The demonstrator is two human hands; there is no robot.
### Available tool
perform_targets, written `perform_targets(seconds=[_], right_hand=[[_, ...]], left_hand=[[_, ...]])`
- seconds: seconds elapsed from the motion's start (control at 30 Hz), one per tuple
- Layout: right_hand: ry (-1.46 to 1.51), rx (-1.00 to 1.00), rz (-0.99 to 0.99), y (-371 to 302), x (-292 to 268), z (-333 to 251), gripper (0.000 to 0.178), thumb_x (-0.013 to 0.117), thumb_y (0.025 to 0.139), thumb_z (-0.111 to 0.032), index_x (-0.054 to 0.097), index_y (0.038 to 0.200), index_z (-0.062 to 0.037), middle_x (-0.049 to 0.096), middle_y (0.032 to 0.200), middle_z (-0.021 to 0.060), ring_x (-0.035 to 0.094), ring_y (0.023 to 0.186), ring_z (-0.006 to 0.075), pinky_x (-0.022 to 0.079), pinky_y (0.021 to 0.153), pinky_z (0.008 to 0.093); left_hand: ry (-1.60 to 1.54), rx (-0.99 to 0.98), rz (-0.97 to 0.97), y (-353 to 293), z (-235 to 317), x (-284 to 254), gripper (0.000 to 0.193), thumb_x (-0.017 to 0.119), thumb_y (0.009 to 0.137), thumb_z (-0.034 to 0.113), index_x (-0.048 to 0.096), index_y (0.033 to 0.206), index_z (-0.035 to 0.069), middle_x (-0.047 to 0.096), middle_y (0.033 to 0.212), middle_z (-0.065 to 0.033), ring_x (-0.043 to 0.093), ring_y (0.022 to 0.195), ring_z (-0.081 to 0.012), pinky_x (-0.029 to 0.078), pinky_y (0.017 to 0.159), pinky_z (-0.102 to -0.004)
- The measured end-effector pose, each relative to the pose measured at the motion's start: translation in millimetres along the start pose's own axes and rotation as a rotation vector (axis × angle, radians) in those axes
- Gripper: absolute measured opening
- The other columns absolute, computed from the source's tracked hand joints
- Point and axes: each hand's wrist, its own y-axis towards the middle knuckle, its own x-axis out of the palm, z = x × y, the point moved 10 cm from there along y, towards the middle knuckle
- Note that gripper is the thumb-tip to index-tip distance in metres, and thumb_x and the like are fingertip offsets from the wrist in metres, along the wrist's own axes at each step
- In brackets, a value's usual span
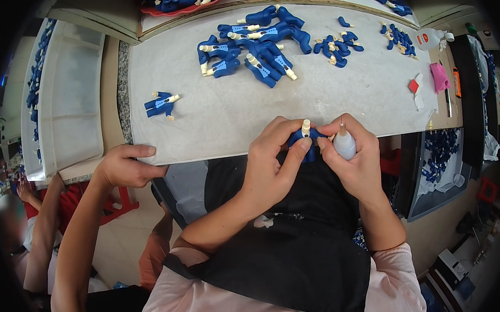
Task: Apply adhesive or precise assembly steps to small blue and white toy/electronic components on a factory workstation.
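My left hand point(273, 163) is closed round a small blue figurine body point(309, 153) with a cream neck peg, held upright at the table's near edge. In my right hand point(363, 167) is a white squeeze bottle point(344, 145) with a thin needle tip pointing up. The thumb and fingertips of that hand also meet the figurine's arm on its right side. Whether the arm is seated in the body is hidden by my fingers. Farther left on the white table point(214, 129) lies another figurine body point(160, 106) with both arms on it.
A pile of blue bodies point(261, 48) and two clusters of small arms point(335, 50) lie across the back. At right are a clear bottle point(430, 38), a pink cloth point(440, 78) and a bin of blue parts point(439, 157). A co-worker's hand point(129, 165) rests on the table's left corner.
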Motion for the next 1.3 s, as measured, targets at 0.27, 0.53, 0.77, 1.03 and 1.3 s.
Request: perform_targets(seconds=[0.27,0.53,0.77,1.03,1.3], right_hand=[[0.021,0.019,-0.018,-0.3,2.2,5.3,0.011,0.058,0.07,-0.005,0.051,0.077,-0.0013,0.056,0.064,0.008,0.052,0.057,0.0092,0.041,0.053,0.022],[0.16,-0.01,0.147,-1.6,-5.4,8.6,0.01,0.058,0.072,-0.001,0.053,0.081,-0.0012,0.058,0.069,0.0032,0.049,0.061,0.0041,0.04,0.054,0.0188],[0.169,-0.054,0.222,-9.4,-6.1,1.9,0.011,0.06,0.073,-0.001,0.054,0.082,0.0,0.058,0.069,0.0035,0.05,0.062,0.0038,0.039,0.054,0.017],[0.269,-0.033,0.251,-5.7,2.1,5.6,0.008,0.059,0.074,-0.001,0.054,0.079,0.0008,0.057,0.067,0.0025,0.048,0.059,0.0037,0.038,0.052,0.0172],[0.245,-0.025,0.236,-2.5,7.5,10.7,0.006,0.059,0.074,-0.002,0.054,0.078,0.0012,0.054,0.065,0.0022,0.046,0.058,0.0036,0.037,0.052,0.0177]], left_hand=[[0.042,-0.032,-0.069,-0.7,-3.1,2.7,0.021,0.048,0.083,0.004,0.051,0.102,-0.005,0.05,0.092,-0.0073,0.049,0.085,-0.011,0.039,0.074,-0.0213],[-0.187,-0.005,0.011,9.1,3.9,0.3,0.029,0.05,0.081,0.002,0.045,0.11,-0.004,0.052,0.098,-0.0087,0.05,0.089,-0.0121,0.04,0.075,-0.0226],[-0.06,0.154,0.136,-0.4,6.6,-12.1,0.035,0.054,0.078,-0.002,0.044,0.112,-0.004,0.052,0.104,-0.0113,0.052,0.092,-0.0143,0.042,0.077,-0.0226],[0.268,0.274,0.254,-3.8,25.7,-21.4,0.028,0.056,0.077,0.0,0.054,0.105,-0.003,0.057,0.091,-0.0115,0.055,0.076,-0.0111,0.044,0.061,-0.019],[0.277,0.234,0.278,-3.1,19.4,-25.2,0.025,0.056,0.077,0.002,0.056,0.102,-0.003,0.056,0.089,-0.0098,0.054,0.072,-0.0091,0.042,0.058,-0.0176]])
